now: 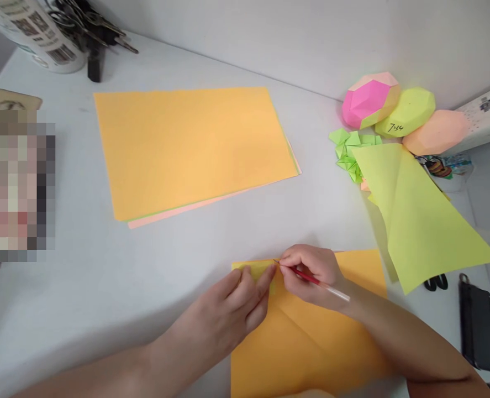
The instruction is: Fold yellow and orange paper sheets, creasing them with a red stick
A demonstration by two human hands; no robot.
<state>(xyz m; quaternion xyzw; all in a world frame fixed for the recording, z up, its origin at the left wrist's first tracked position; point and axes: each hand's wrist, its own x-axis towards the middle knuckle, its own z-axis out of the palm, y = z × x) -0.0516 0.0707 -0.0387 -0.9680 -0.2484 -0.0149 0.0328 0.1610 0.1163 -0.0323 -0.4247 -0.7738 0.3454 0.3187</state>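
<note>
My right hand [313,272] pinches a thin red pen refill [309,276] with a clear tail end. Its tip touches down near the top edge of an orange sheet of paper [303,337]. Beside it, my left hand [238,304] lies with its fingertips pressing a small yellow-green piece of paper [255,271] onto that sheet's upper left corner. The fingers partly cover the small piece. A faint crease runs across the orange sheet, and my right forearm lies over its right part.
A stack of coloured paper [195,149], orange on top, lies farther back. At the right are a folded yellow-green sheet [419,215], small green folded pieces [350,152], faceted paper shapes [406,113] and a black case [478,326]. Keys [91,33] and a white canister [41,33] stand back left.
</note>
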